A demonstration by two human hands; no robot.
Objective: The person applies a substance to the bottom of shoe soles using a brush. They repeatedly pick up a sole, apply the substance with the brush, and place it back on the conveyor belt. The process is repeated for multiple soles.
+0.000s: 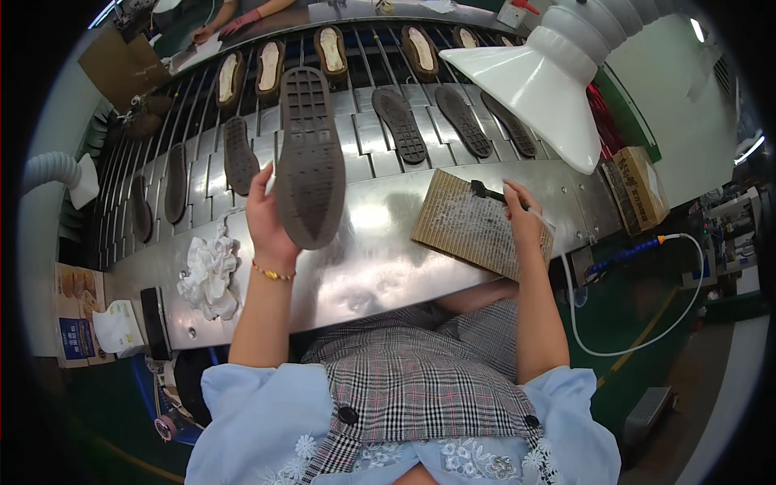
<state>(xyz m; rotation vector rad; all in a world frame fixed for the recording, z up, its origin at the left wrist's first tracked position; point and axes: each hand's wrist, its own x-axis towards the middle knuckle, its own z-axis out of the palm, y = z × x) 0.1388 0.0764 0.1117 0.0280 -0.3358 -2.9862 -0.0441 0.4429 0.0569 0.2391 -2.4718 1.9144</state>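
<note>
While raised at centre-left of the frame, left hand [267, 217] turned palm-up from a bare forearm rising out of the lower edge, beaded bracelet [272, 274] at the wrist. Grip clamped on a dark brown shoe sole [310, 158]: thumb up along its left edge, palm and fingers behind its lower end, so only the bottom-left corner is covered. Sole held upright and slightly tilted, tread side toward the camera, reaching from the hand up to upper centre, above the steel tabletop [380, 242].

Right of centre, right hand [521, 217] lowered, forearm coming up from the lower right, fingers closed together around a small black-headed brush [482, 191]. Brush head just left of the fingertips, touching the upper edge of a ribbed cardboard pad [473, 222] lying flat on the tabletop. Thin white hose [614, 349] trailing from beside that hand down and around to the right.

At left on the tabletop, just beside the left forearm, a crumpled white rag [210, 271]. Across the upper frame, more dark soles [399, 125] in rows on a slatted conveyor [356, 105]. At upper right, a white funnel-shaped hood [537, 85].
</note>
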